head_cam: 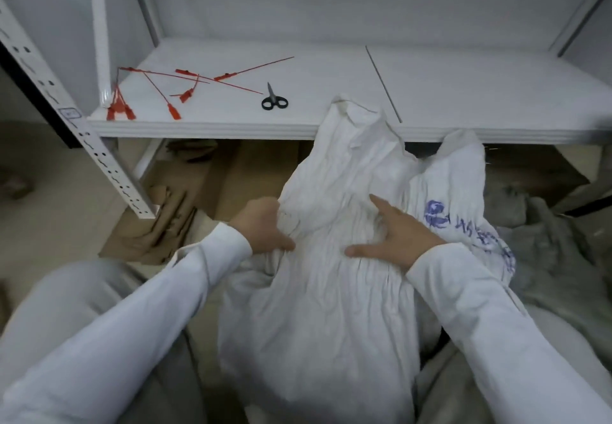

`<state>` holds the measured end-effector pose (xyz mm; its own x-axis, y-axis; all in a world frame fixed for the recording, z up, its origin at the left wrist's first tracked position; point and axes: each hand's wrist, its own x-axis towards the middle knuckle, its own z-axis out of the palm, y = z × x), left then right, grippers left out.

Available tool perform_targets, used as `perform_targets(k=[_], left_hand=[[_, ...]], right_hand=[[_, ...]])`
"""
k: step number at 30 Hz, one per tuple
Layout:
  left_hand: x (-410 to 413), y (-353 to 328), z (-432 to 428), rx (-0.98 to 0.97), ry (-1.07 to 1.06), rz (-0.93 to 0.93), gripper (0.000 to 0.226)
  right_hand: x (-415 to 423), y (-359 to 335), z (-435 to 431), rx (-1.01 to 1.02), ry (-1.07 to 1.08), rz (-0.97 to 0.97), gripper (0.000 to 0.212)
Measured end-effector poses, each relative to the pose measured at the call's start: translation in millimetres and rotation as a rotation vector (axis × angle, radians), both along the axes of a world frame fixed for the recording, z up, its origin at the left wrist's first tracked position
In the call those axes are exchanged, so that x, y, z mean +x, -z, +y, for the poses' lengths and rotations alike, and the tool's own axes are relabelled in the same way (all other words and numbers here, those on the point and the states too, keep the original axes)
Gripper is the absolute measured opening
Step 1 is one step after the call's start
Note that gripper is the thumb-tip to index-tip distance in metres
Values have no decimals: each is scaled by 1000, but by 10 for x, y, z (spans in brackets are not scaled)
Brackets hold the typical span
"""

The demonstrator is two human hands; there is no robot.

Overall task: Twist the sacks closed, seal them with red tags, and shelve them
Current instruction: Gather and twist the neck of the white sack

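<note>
A white woven sack [331, 291] with blue print stands in front of me, its loose open top leaning against the shelf edge. My left hand [263, 228] grips the sack's left side at the neck, fingers curled into the cloth. My right hand [397, 234] lies spread on the neck's right side, thumb and forefinger stretched out across the gathered folds. Several red tags [172, 87] lie scattered on the white shelf [463, 92], at its left end.
Black-handled scissors [274, 100] lie on the shelf right of the tags. A perforated white upright [66, 119] runs down at the left. Flattened cardboard [205, 185] lies under the shelf. Grey sacks [546, 248] are heaped at the right.
</note>
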<state>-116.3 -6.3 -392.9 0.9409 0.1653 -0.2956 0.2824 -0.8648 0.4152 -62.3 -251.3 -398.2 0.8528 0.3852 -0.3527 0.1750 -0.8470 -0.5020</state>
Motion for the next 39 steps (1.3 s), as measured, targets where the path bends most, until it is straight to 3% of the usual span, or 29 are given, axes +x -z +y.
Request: perform_targets(k=[3, 5, 10, 13, 17, 20, 23, 27, 30, 33, 35, 39], left_hand=[[53, -66, 190, -27, -57, -243, 48], [83, -169, 346, -24, -70, -449, 36], [133, -338, 620, 19, -23, -824, 22], [156, -432, 777, -30, -52, -986, 18], [128, -537, 891, -44, -95, -1224, 19], [89, -578, 988, -32, -171, -1324, 19], [77, -565, 1082, -36, -204, -1266, 23], [84, -421, 1139, -15, -177, -940, 35], [50, -409, 1112, -25, -183, -855, 39], [35, -417, 973, -153, -218, -594, 58], [48, -377, 846, -125, -153, -422, 66], [109, -218, 700, 47, 69, -430, 49]], right_hand=[[-31, 95, 167, -55, -163, 58, 134], [-19, 159, 275, -108, -204, -6, 128], [-7, 82, 641, -204, -289, -451, 73], [-14, 24, 841, -48, -237, -746, 42], [-53, 1, 1069, 222, -174, -982, 39], [-73, -50, 1213, 328, -140, -1013, 39], [-40, -64, 1268, 377, -156, -909, 35], [44, -60, 1129, 282, -118, -705, 50], [73, -25, 922, 193, 81, -535, 63], [150, 48, 752, 200, 361, -270, 89], [180, 52, 699, 324, 533, -88, 106], [180, 7, 654, 695, 785, 167, 85]])
